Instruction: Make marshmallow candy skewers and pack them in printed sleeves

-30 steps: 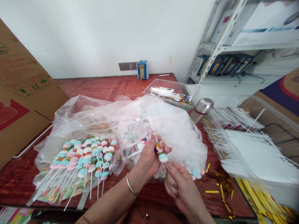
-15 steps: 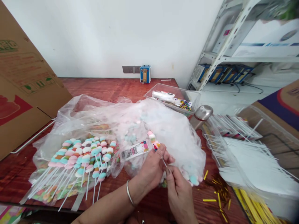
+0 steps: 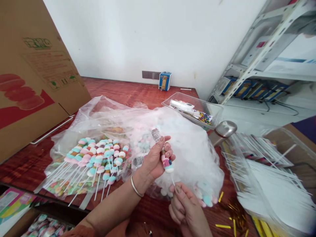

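My left hand (image 3: 156, 158) is closed around the upper part of a marshmallow skewer (image 3: 168, 167), which seems to sit inside a small clear printed wrapper. The wrapper's printed end (image 3: 156, 134) sticks up above my fingers. Pink, white and blue marshmallows show below my left fingers. My right hand (image 3: 186, 205) pinches the lower end of the white stick (image 3: 172, 179). Beneath both hands lies a large plastic bag of marshmallows (image 3: 190, 154). To the left, several finished-looking marshmallow skewers (image 3: 98, 154) rest on a clear bag of coloured sweets (image 3: 63, 187).
A cardboard box (image 3: 49, 65) stands at the left. Behind the bag are a clear plastic tub (image 3: 214, 110) and a metal flask (image 3: 225, 129). On the right, a bin of white sticks (image 3: 266, 187) sits near gold twist ties (image 3: 235, 212). A box of wrapped sweets (image 3: 46, 226) is below the table edge.
My left hand has moved up the skewer, so its lower marshmallows now show beneath the fingers. The right hand has drawn lower with the stick. The camera view has turned left.
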`<state>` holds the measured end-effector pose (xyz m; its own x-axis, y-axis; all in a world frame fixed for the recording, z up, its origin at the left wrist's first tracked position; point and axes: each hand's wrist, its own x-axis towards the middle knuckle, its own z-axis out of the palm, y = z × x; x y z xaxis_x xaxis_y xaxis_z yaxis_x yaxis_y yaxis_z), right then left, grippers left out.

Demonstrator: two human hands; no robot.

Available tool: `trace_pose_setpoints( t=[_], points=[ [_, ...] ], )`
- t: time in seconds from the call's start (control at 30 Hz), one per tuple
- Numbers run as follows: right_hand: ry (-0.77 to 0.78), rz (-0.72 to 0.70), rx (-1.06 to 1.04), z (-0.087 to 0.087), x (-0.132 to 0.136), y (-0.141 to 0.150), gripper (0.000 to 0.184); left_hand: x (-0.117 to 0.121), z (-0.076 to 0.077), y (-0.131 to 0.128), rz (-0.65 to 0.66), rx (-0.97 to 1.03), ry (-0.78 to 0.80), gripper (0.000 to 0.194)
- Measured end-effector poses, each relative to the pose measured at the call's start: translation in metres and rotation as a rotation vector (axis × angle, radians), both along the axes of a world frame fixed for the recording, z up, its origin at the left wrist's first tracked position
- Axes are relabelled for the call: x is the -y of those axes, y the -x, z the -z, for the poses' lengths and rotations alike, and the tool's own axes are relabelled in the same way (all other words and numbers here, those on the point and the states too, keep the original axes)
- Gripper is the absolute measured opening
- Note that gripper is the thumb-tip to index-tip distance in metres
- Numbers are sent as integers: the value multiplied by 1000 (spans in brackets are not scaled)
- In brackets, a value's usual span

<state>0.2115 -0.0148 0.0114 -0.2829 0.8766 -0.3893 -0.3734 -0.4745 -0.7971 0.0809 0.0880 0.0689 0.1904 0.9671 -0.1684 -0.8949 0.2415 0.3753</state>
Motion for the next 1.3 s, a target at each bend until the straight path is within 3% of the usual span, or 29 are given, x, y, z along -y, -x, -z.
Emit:
trace_pose_setpoints(
  t=[0.07, 0.23, 0.33, 0.37, 0.43, 0.57, 0.63, 0.73, 0.93, 1.13, 1.2, 1.3],
  points=[
    [-144, 13, 189, -1, -1, 0, 39, 3, 2, -5, 8, 4, 55, 32],
    [-866, 221, 1099, 3, -4, -4, 26, 12, 10, -21, -52, -35, 125, 30],
    [-1028, 296, 1424, 8, -7, -3, 22, 17, 12, -26, -69, -77, 126, 33],
    [-1016, 293, 1424, 8, -8, -3, 23, 18, 13, -26, -74, -88, 122, 34],
    [-922, 233, 1232, 5, -9, -1, 28, 19, 13, -25, -79, -102, 109, 36],
    [-380, 17, 387, -10, -10, 1, 33, 18, 14, -21, -36, -66, 64, 36],
    [-132, -18, 4, -15, -9, 2, 30, 19, 13, -20, 21, -25, 39, 35],
    [0, -15, -279, -18, -9, 6, 27, 23, 14, -23, 82, -8, 18, 41],
    [-45, 202, -153, -17, -16, 11, 32, 35, 23, -36, 98, -85, 43, 35],
    [-20, 21, -111, -13, -14, 2, 31, 12, 13, -18, -52, -72, 44, 31],
    [-147, 25, 117, -12, -12, 0, 33, 5, 10, -13, -60, -44, 53, 25],
    [-515, 77, 642, -12, -10, -4, 28, 3, 7, -12, -55, 18, 111, 17]
  ],
)
